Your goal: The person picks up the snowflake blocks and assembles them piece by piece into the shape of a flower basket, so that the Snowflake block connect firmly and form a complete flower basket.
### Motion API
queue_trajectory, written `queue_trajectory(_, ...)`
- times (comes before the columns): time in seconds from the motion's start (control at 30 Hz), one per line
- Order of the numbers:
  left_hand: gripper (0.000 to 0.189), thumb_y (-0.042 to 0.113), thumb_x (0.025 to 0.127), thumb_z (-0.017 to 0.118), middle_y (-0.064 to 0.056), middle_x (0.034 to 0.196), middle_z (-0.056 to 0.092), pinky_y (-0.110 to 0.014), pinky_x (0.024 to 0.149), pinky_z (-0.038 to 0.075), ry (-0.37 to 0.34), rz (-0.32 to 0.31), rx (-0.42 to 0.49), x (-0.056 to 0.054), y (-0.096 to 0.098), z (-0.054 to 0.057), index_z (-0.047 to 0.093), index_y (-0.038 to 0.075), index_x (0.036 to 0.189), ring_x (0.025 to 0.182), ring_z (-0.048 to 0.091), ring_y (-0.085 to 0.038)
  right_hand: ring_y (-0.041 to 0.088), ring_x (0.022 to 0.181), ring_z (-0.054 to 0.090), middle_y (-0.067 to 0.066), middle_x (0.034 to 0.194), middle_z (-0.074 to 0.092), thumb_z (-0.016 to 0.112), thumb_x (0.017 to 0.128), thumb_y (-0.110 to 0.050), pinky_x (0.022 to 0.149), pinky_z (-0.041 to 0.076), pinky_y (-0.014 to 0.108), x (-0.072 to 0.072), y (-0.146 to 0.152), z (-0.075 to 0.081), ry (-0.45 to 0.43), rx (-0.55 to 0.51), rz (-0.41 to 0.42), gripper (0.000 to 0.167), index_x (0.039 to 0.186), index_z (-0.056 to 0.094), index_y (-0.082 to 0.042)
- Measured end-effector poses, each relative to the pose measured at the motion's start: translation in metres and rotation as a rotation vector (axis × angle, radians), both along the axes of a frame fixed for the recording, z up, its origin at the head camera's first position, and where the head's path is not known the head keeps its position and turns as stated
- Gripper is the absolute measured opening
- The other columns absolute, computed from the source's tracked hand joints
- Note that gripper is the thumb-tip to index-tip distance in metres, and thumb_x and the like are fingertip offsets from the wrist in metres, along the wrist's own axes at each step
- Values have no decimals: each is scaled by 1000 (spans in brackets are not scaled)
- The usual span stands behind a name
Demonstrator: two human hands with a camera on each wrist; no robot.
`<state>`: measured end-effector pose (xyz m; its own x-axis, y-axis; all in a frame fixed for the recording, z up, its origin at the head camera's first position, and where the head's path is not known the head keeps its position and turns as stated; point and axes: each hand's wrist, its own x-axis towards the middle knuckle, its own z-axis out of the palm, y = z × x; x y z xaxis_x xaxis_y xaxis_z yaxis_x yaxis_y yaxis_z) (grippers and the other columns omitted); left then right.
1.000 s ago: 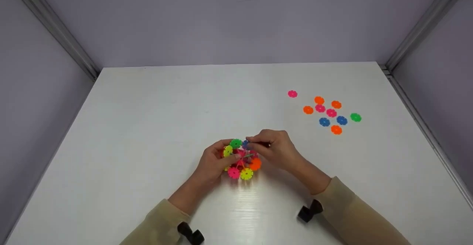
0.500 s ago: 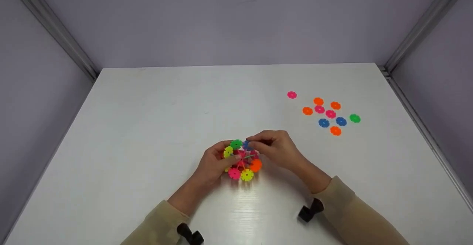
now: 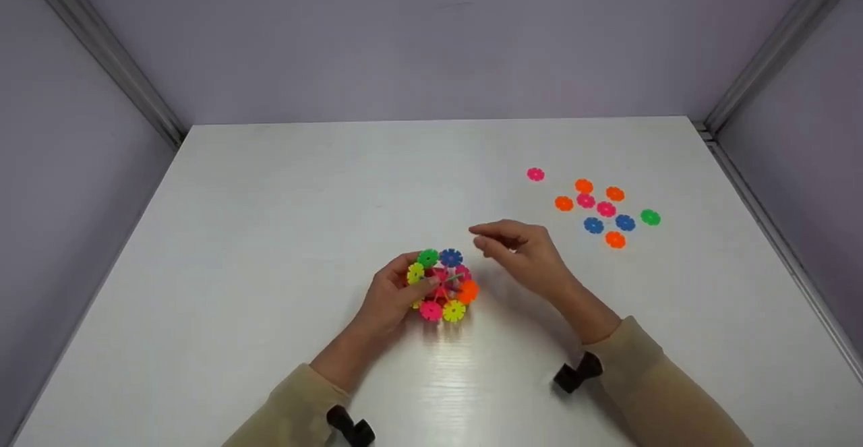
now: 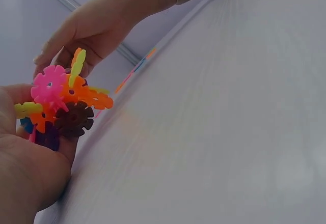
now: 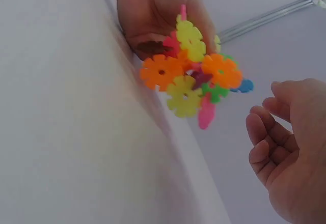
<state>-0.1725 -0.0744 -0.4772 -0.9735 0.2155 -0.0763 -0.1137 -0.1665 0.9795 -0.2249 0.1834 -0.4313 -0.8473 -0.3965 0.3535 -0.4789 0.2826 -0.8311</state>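
Note:
My left hand (image 3: 388, 299) grips a ball-like cluster of interlocked plastic snowflake discs (image 3: 442, 291), its thumb lying over the near side. The discs are pink, yellow, orange, green and blue; in the left wrist view a dark brown disc (image 4: 74, 118) also shows on the underside. At the cluster's far right edge sits a blue disc (image 3: 451, 257), beside a green disc (image 3: 428, 257). My right hand (image 3: 532, 258) is held up to the right of the cluster, apart from it. Its fingers (image 5: 257, 127) are loosely bent with nothing between them.
Several loose snowflake discs lie on the white table (image 3: 283, 231) at the back right: orange (image 3: 563, 203), pink (image 3: 535, 174), blue (image 3: 593, 225) and green (image 3: 650, 217). Grey walls (image 3: 431, 42) enclose the table at the back and both sides.
My right hand has let go of the blue disc on the cluster and moved away to the right and back. My left hand keeps its grip nearly in place.

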Motion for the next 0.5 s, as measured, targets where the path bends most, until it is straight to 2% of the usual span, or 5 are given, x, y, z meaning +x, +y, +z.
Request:
queue_trajectory(0.1, 50, 12, 97, 78, -12, 141, 60, -34, 106, 54, -15, 13, 10, -2, 2, 0, 59, 7, 143, 135, 56, -28, 22, 90, 71, 6, 110, 78, 74, 102, -16, 75, 59, 24, -13, 24, 9, 9, 6, -116, 22, 123, 80, -12)
queue_trajectory(0.2, 50, 11, 97, 78, -12, 143, 59, -35, 106, 53, -28, 22, 25, -3, 3, 0, 58, 7, 143, 135, 56, -28, 18, 94, 69, 5, 112, 78, 75, 101, -19, 77, 57, 21, -26, 52, 13, -26, 41, -235, 24, 124, 80, -12)
queue_trajectory(0.33, 50, 11, 97, 78, -12, 142, 59, -34, 106, 53, -31, 28, 27, -3, 4, -1, 59, 7, 143, 136, 56, -28, 14, 100, 66, 6, 115, 77, 77, 101, -23, 82, 54, 17, -41, 93, 6, -92, 96, -340, 29, 127, 78, -11)
queue_trajectory(0.5, 49, 11, 97, 78, -12, 142, 60, -34, 107, 53, -23, 28, 27, -3, 4, -2, 59, 7, 142, 135, 56, -28, 19, 102, 64, 11, 121, 74, 77, 100, -22, 77, 53, 15, -49, 136, -4, -146, 183, -418, 34, 131, 75, -10)
